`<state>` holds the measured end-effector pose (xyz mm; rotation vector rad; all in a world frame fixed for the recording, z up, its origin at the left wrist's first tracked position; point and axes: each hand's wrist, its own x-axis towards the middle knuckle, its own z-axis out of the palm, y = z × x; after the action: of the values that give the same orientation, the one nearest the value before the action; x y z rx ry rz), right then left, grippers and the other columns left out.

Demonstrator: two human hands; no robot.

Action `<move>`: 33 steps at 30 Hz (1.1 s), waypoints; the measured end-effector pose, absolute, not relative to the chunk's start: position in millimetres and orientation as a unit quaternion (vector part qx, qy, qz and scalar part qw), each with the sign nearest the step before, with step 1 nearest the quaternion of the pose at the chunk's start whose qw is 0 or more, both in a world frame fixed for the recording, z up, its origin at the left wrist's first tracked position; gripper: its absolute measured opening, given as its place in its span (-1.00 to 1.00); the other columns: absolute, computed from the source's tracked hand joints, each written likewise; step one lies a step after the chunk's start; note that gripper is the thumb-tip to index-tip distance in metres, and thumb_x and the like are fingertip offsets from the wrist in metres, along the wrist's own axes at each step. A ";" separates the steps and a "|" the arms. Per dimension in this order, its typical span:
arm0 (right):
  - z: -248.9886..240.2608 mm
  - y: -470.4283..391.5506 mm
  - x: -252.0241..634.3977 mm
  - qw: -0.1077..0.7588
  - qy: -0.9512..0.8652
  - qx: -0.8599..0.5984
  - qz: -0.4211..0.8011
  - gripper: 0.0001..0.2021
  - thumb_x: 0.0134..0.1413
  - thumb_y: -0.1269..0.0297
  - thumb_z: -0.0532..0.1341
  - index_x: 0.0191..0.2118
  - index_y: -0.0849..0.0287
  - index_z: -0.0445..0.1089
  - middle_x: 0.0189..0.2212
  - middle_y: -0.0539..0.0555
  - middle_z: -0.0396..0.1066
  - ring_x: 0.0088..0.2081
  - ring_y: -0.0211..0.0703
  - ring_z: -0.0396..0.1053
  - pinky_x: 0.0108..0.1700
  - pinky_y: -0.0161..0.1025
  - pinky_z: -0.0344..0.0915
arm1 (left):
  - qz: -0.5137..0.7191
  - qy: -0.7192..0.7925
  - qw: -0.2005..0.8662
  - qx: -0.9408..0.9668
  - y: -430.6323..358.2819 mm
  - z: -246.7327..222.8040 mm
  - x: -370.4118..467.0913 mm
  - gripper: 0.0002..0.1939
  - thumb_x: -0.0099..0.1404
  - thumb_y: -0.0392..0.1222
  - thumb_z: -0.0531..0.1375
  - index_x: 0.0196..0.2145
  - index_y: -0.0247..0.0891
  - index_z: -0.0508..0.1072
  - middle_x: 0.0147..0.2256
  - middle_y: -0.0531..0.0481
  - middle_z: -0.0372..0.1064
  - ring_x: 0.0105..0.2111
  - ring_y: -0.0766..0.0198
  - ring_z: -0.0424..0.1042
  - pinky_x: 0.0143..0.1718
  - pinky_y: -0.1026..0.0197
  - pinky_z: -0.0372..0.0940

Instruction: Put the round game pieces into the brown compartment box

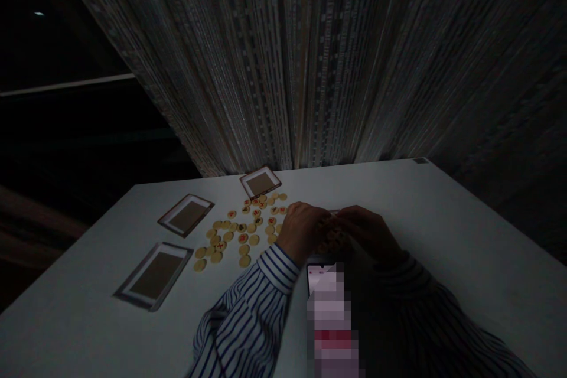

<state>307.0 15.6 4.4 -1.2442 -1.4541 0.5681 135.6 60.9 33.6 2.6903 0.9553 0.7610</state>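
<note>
Left hand (pixel 302 225) and right hand (pixel 370 233) met over shadowed xiangqi pieces (pixel 333 242); their grip could not be told. Loose discs (pixel 243 238) lay to the left on a white table (pixel 390 186). Light fingertip pressure probably suited them best.

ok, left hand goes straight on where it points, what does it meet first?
The left hand would likely meet the bunched round pieces, then the right hand; too dark to tell whether it already touches them.
</note>
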 end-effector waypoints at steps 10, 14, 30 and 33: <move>5.1 15.5 307.8 0.554 -0.605 -0.528 0.221 -0.75 -0.06 0.05 0.22 -0.42 0.15 0.39 -0.50 0.05 0.48 -0.45 -0.19 0.43 -0.45 -0.27 0.37 | 0.300 0.375 0.423 0.769 74.7 26.4 153.4 -0.84 0.19 -0.24 0.15 -0.31 -0.30 0.52 -0.31 -0.07 0.51 -0.29 0.23 0.46 -0.23 0.21 0.33; 1.8 16.0 310.8 0.545 -0.607 -0.538 0.212 -0.79 -0.03 0.11 0.21 -0.39 0.16 0.41 -0.47 0.05 0.49 -0.42 -0.20 0.43 -0.42 -0.27 0.37 | 0.298 0.364 0.487 0.736 80.1 26.0 158.1 -0.86 0.14 -0.22 0.18 -0.38 -0.32 0.53 -0.36 -0.06 0.52 -0.33 0.24 0.47 -0.27 0.22 0.34; -4.7 13.4 310.4 0.498 -0.684 -0.530 0.059 -0.81 0.04 0.30 0.15 -0.21 0.12 0.41 -0.35 0.09 0.48 -0.34 -0.17 0.42 -0.32 -0.17 0.40 | 0.307 0.386 0.553 0.672 89.4 20.3 152.8 -0.83 0.13 -0.29 0.21 -0.29 -0.31 0.53 -0.27 -0.09 0.52 -0.25 0.23 0.47 -0.16 0.16 0.35; -8.9 14.4 311.1 0.483 -0.703 -0.521 0.018 -0.80 0.03 0.33 0.15 -0.19 0.11 0.40 -0.32 0.10 0.47 -0.30 -0.15 0.42 -0.29 -0.14 0.41 | 0.289 0.383 0.552 0.682 88.7 22.3 153.2 -0.82 0.13 -0.30 0.21 -0.28 -0.31 0.53 -0.27 -0.08 0.52 -0.25 0.23 0.47 -0.17 0.17 0.35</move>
<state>311.1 14.4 -8.9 -1.2698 -1.7134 0.0432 153.2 88.7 22.3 1.6133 0.9058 0.6825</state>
